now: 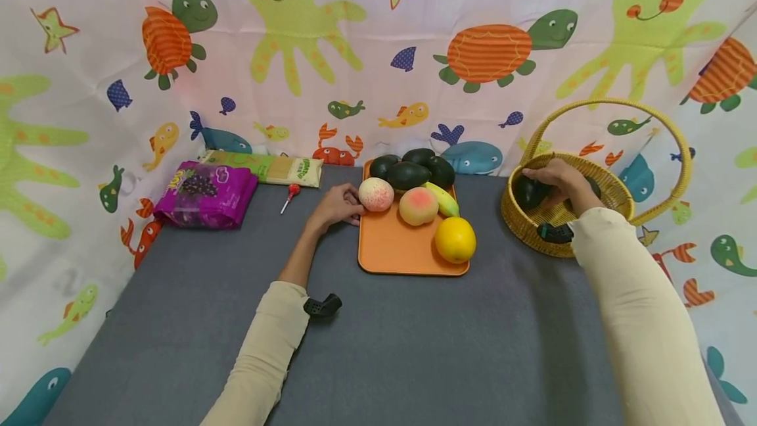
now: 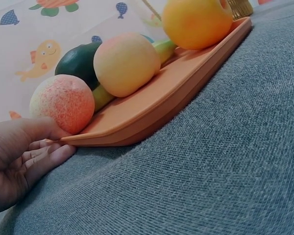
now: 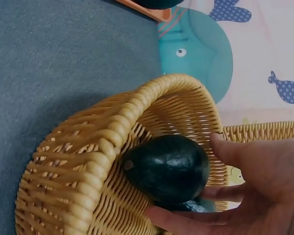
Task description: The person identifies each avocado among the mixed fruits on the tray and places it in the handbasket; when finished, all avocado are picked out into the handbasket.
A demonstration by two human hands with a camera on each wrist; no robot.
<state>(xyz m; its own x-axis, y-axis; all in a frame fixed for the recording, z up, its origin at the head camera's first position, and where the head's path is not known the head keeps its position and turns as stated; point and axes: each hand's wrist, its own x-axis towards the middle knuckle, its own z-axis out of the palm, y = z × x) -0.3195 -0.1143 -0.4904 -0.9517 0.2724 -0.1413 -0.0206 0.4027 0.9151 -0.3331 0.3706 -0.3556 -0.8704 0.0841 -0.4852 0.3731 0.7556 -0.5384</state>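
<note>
My left hand [image 1: 340,206] pinches the left edge of the orange tray [image 1: 390,248], thumb on the rim and fingers below, as the left wrist view shows. Beside the thumb lies a speckled peach [image 2: 63,103]. The tray also bears another peach [image 1: 418,206], a yellow-orange round fruit [image 1: 455,240], a banana [image 1: 442,199] and several dark green avocados [image 1: 408,175]. At the right, my right hand [image 1: 564,183] reaches into the wicker basket [image 1: 532,235] and holds a dark avocado [image 3: 166,166] between thumb and fingers. Another dark fruit [image 3: 191,205] shows partly beneath it.
A purple grape-picture bag [image 1: 204,196] lies at the back left, with a green and beige packet [image 1: 272,168] behind it. A red lollipop [image 1: 291,194] lies near them. The basket's tall handle [image 1: 680,143] arches up at the right. A patterned curtain [image 1: 367,38] backs the table.
</note>
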